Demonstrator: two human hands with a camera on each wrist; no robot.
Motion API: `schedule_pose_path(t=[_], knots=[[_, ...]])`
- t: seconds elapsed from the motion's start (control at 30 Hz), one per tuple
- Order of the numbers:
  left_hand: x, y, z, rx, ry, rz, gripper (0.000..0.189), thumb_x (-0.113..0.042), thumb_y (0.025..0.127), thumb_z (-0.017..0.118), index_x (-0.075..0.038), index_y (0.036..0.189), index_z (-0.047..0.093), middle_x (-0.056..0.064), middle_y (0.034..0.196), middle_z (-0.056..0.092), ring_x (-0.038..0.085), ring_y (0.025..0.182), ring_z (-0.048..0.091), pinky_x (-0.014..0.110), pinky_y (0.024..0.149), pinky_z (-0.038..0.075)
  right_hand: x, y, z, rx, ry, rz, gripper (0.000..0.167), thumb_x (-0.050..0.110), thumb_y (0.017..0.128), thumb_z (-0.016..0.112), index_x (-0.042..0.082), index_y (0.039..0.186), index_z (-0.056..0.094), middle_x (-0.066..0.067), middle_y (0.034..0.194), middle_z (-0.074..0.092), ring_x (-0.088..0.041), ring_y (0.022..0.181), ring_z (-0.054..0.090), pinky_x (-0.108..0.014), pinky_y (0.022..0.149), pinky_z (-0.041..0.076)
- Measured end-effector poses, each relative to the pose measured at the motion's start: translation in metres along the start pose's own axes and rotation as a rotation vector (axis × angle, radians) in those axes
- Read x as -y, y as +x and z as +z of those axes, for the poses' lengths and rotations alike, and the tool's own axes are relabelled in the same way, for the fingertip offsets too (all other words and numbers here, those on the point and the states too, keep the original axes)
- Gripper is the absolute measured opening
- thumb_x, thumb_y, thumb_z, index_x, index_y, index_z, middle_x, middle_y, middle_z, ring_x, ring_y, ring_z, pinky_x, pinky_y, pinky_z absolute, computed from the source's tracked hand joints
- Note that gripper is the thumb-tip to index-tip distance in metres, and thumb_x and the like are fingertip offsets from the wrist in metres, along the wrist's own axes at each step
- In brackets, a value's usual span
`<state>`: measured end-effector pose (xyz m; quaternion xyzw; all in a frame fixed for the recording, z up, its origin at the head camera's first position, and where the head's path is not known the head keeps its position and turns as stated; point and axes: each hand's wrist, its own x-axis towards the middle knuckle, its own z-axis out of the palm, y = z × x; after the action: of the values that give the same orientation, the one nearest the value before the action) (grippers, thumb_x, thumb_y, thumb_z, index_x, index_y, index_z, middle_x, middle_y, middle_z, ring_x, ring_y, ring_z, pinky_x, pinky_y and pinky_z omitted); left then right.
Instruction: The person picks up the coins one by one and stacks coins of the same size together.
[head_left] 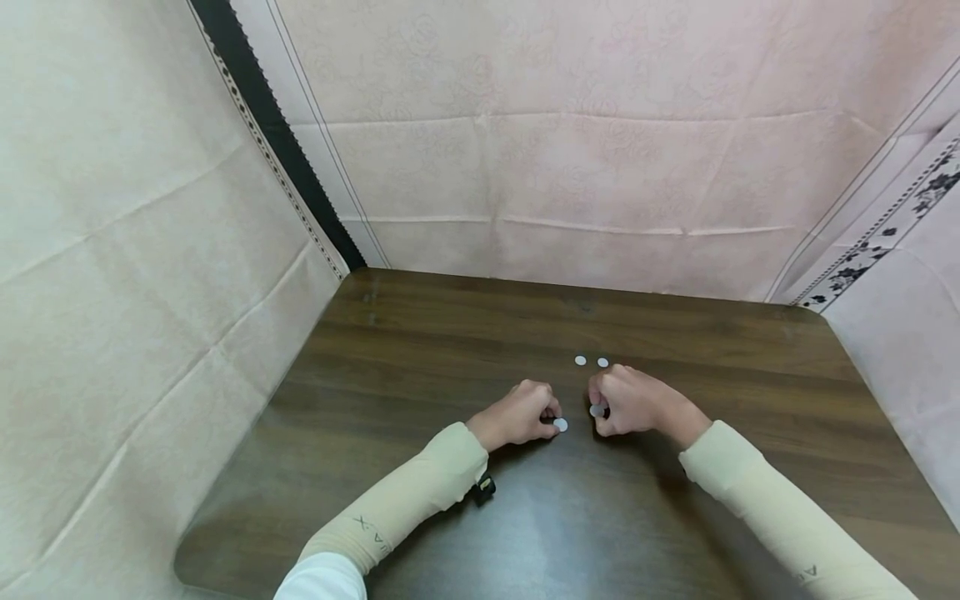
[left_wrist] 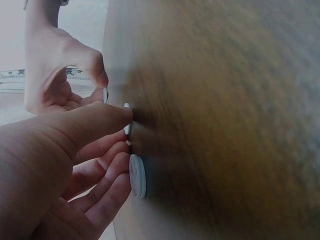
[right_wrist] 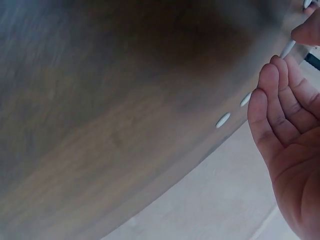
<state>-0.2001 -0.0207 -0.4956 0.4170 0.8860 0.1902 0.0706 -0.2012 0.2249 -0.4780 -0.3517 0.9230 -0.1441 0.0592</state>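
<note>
My left hand [head_left: 523, 412] pinches a small white disc [head_left: 561, 425] between thumb and index finger, low over the brown table. In the left wrist view, two or so stacked white discs [left_wrist: 137, 176] show at the tips of that hand's other fingers; the head view hides them behind the hand. Facing it, my right hand [head_left: 628, 400] pinches another white disc [head_left: 597, 411] by its edge between thumb and fingertips. Just beyond the right hand, two more white discs [head_left: 581, 360] lie side by side on the wood.
The wooden table [head_left: 420, 333] has rounded corners. Pale patterned cloth [head_left: 585, 183] hangs behind it and along both sides, with a dark strip [head_left: 277, 125] at the back left. A small black object [head_left: 484, 488] shows at the left wrist.
</note>
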Motion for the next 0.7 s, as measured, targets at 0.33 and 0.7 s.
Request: schedule_pose_path(t=[0.33, 0.7], knots=[[0.001, 0.0, 0.001, -0.008, 0.004, 0.014, 0.009, -0.019, 0.092, 0.083, -0.011, 0.097, 0.083, 0.0, 0.092, 0.071, 0.004, 0.081, 0.061, 0.01, 0.071, 0.047, 0.016, 0.004, 0.01, -0.018, 0.026, 0.0, 0.009, 0.014, 0.077, 0.076, 0.012, 0.083, 0.07, 0.01, 0.069, 0.059, 0.003, 0.053, 0.045, -0.018, 0.054, 0.044], [0.0, -0.001, -0.001, 0.012, -0.024, 0.01, 0.004, -0.015, 0.093, 0.081, -0.012, 0.094, 0.083, 0.0, 0.089, 0.071, 0.006, 0.08, 0.058, 0.014, 0.068, 0.047, 0.03, 0.011, 0.018, -0.047, 0.082, 0.015, 0.01, 0.015, 0.076, 0.077, 0.014, 0.079, 0.068, 0.012, 0.067, 0.059, 0.004, 0.054, 0.047, -0.018, 0.052, 0.044]])
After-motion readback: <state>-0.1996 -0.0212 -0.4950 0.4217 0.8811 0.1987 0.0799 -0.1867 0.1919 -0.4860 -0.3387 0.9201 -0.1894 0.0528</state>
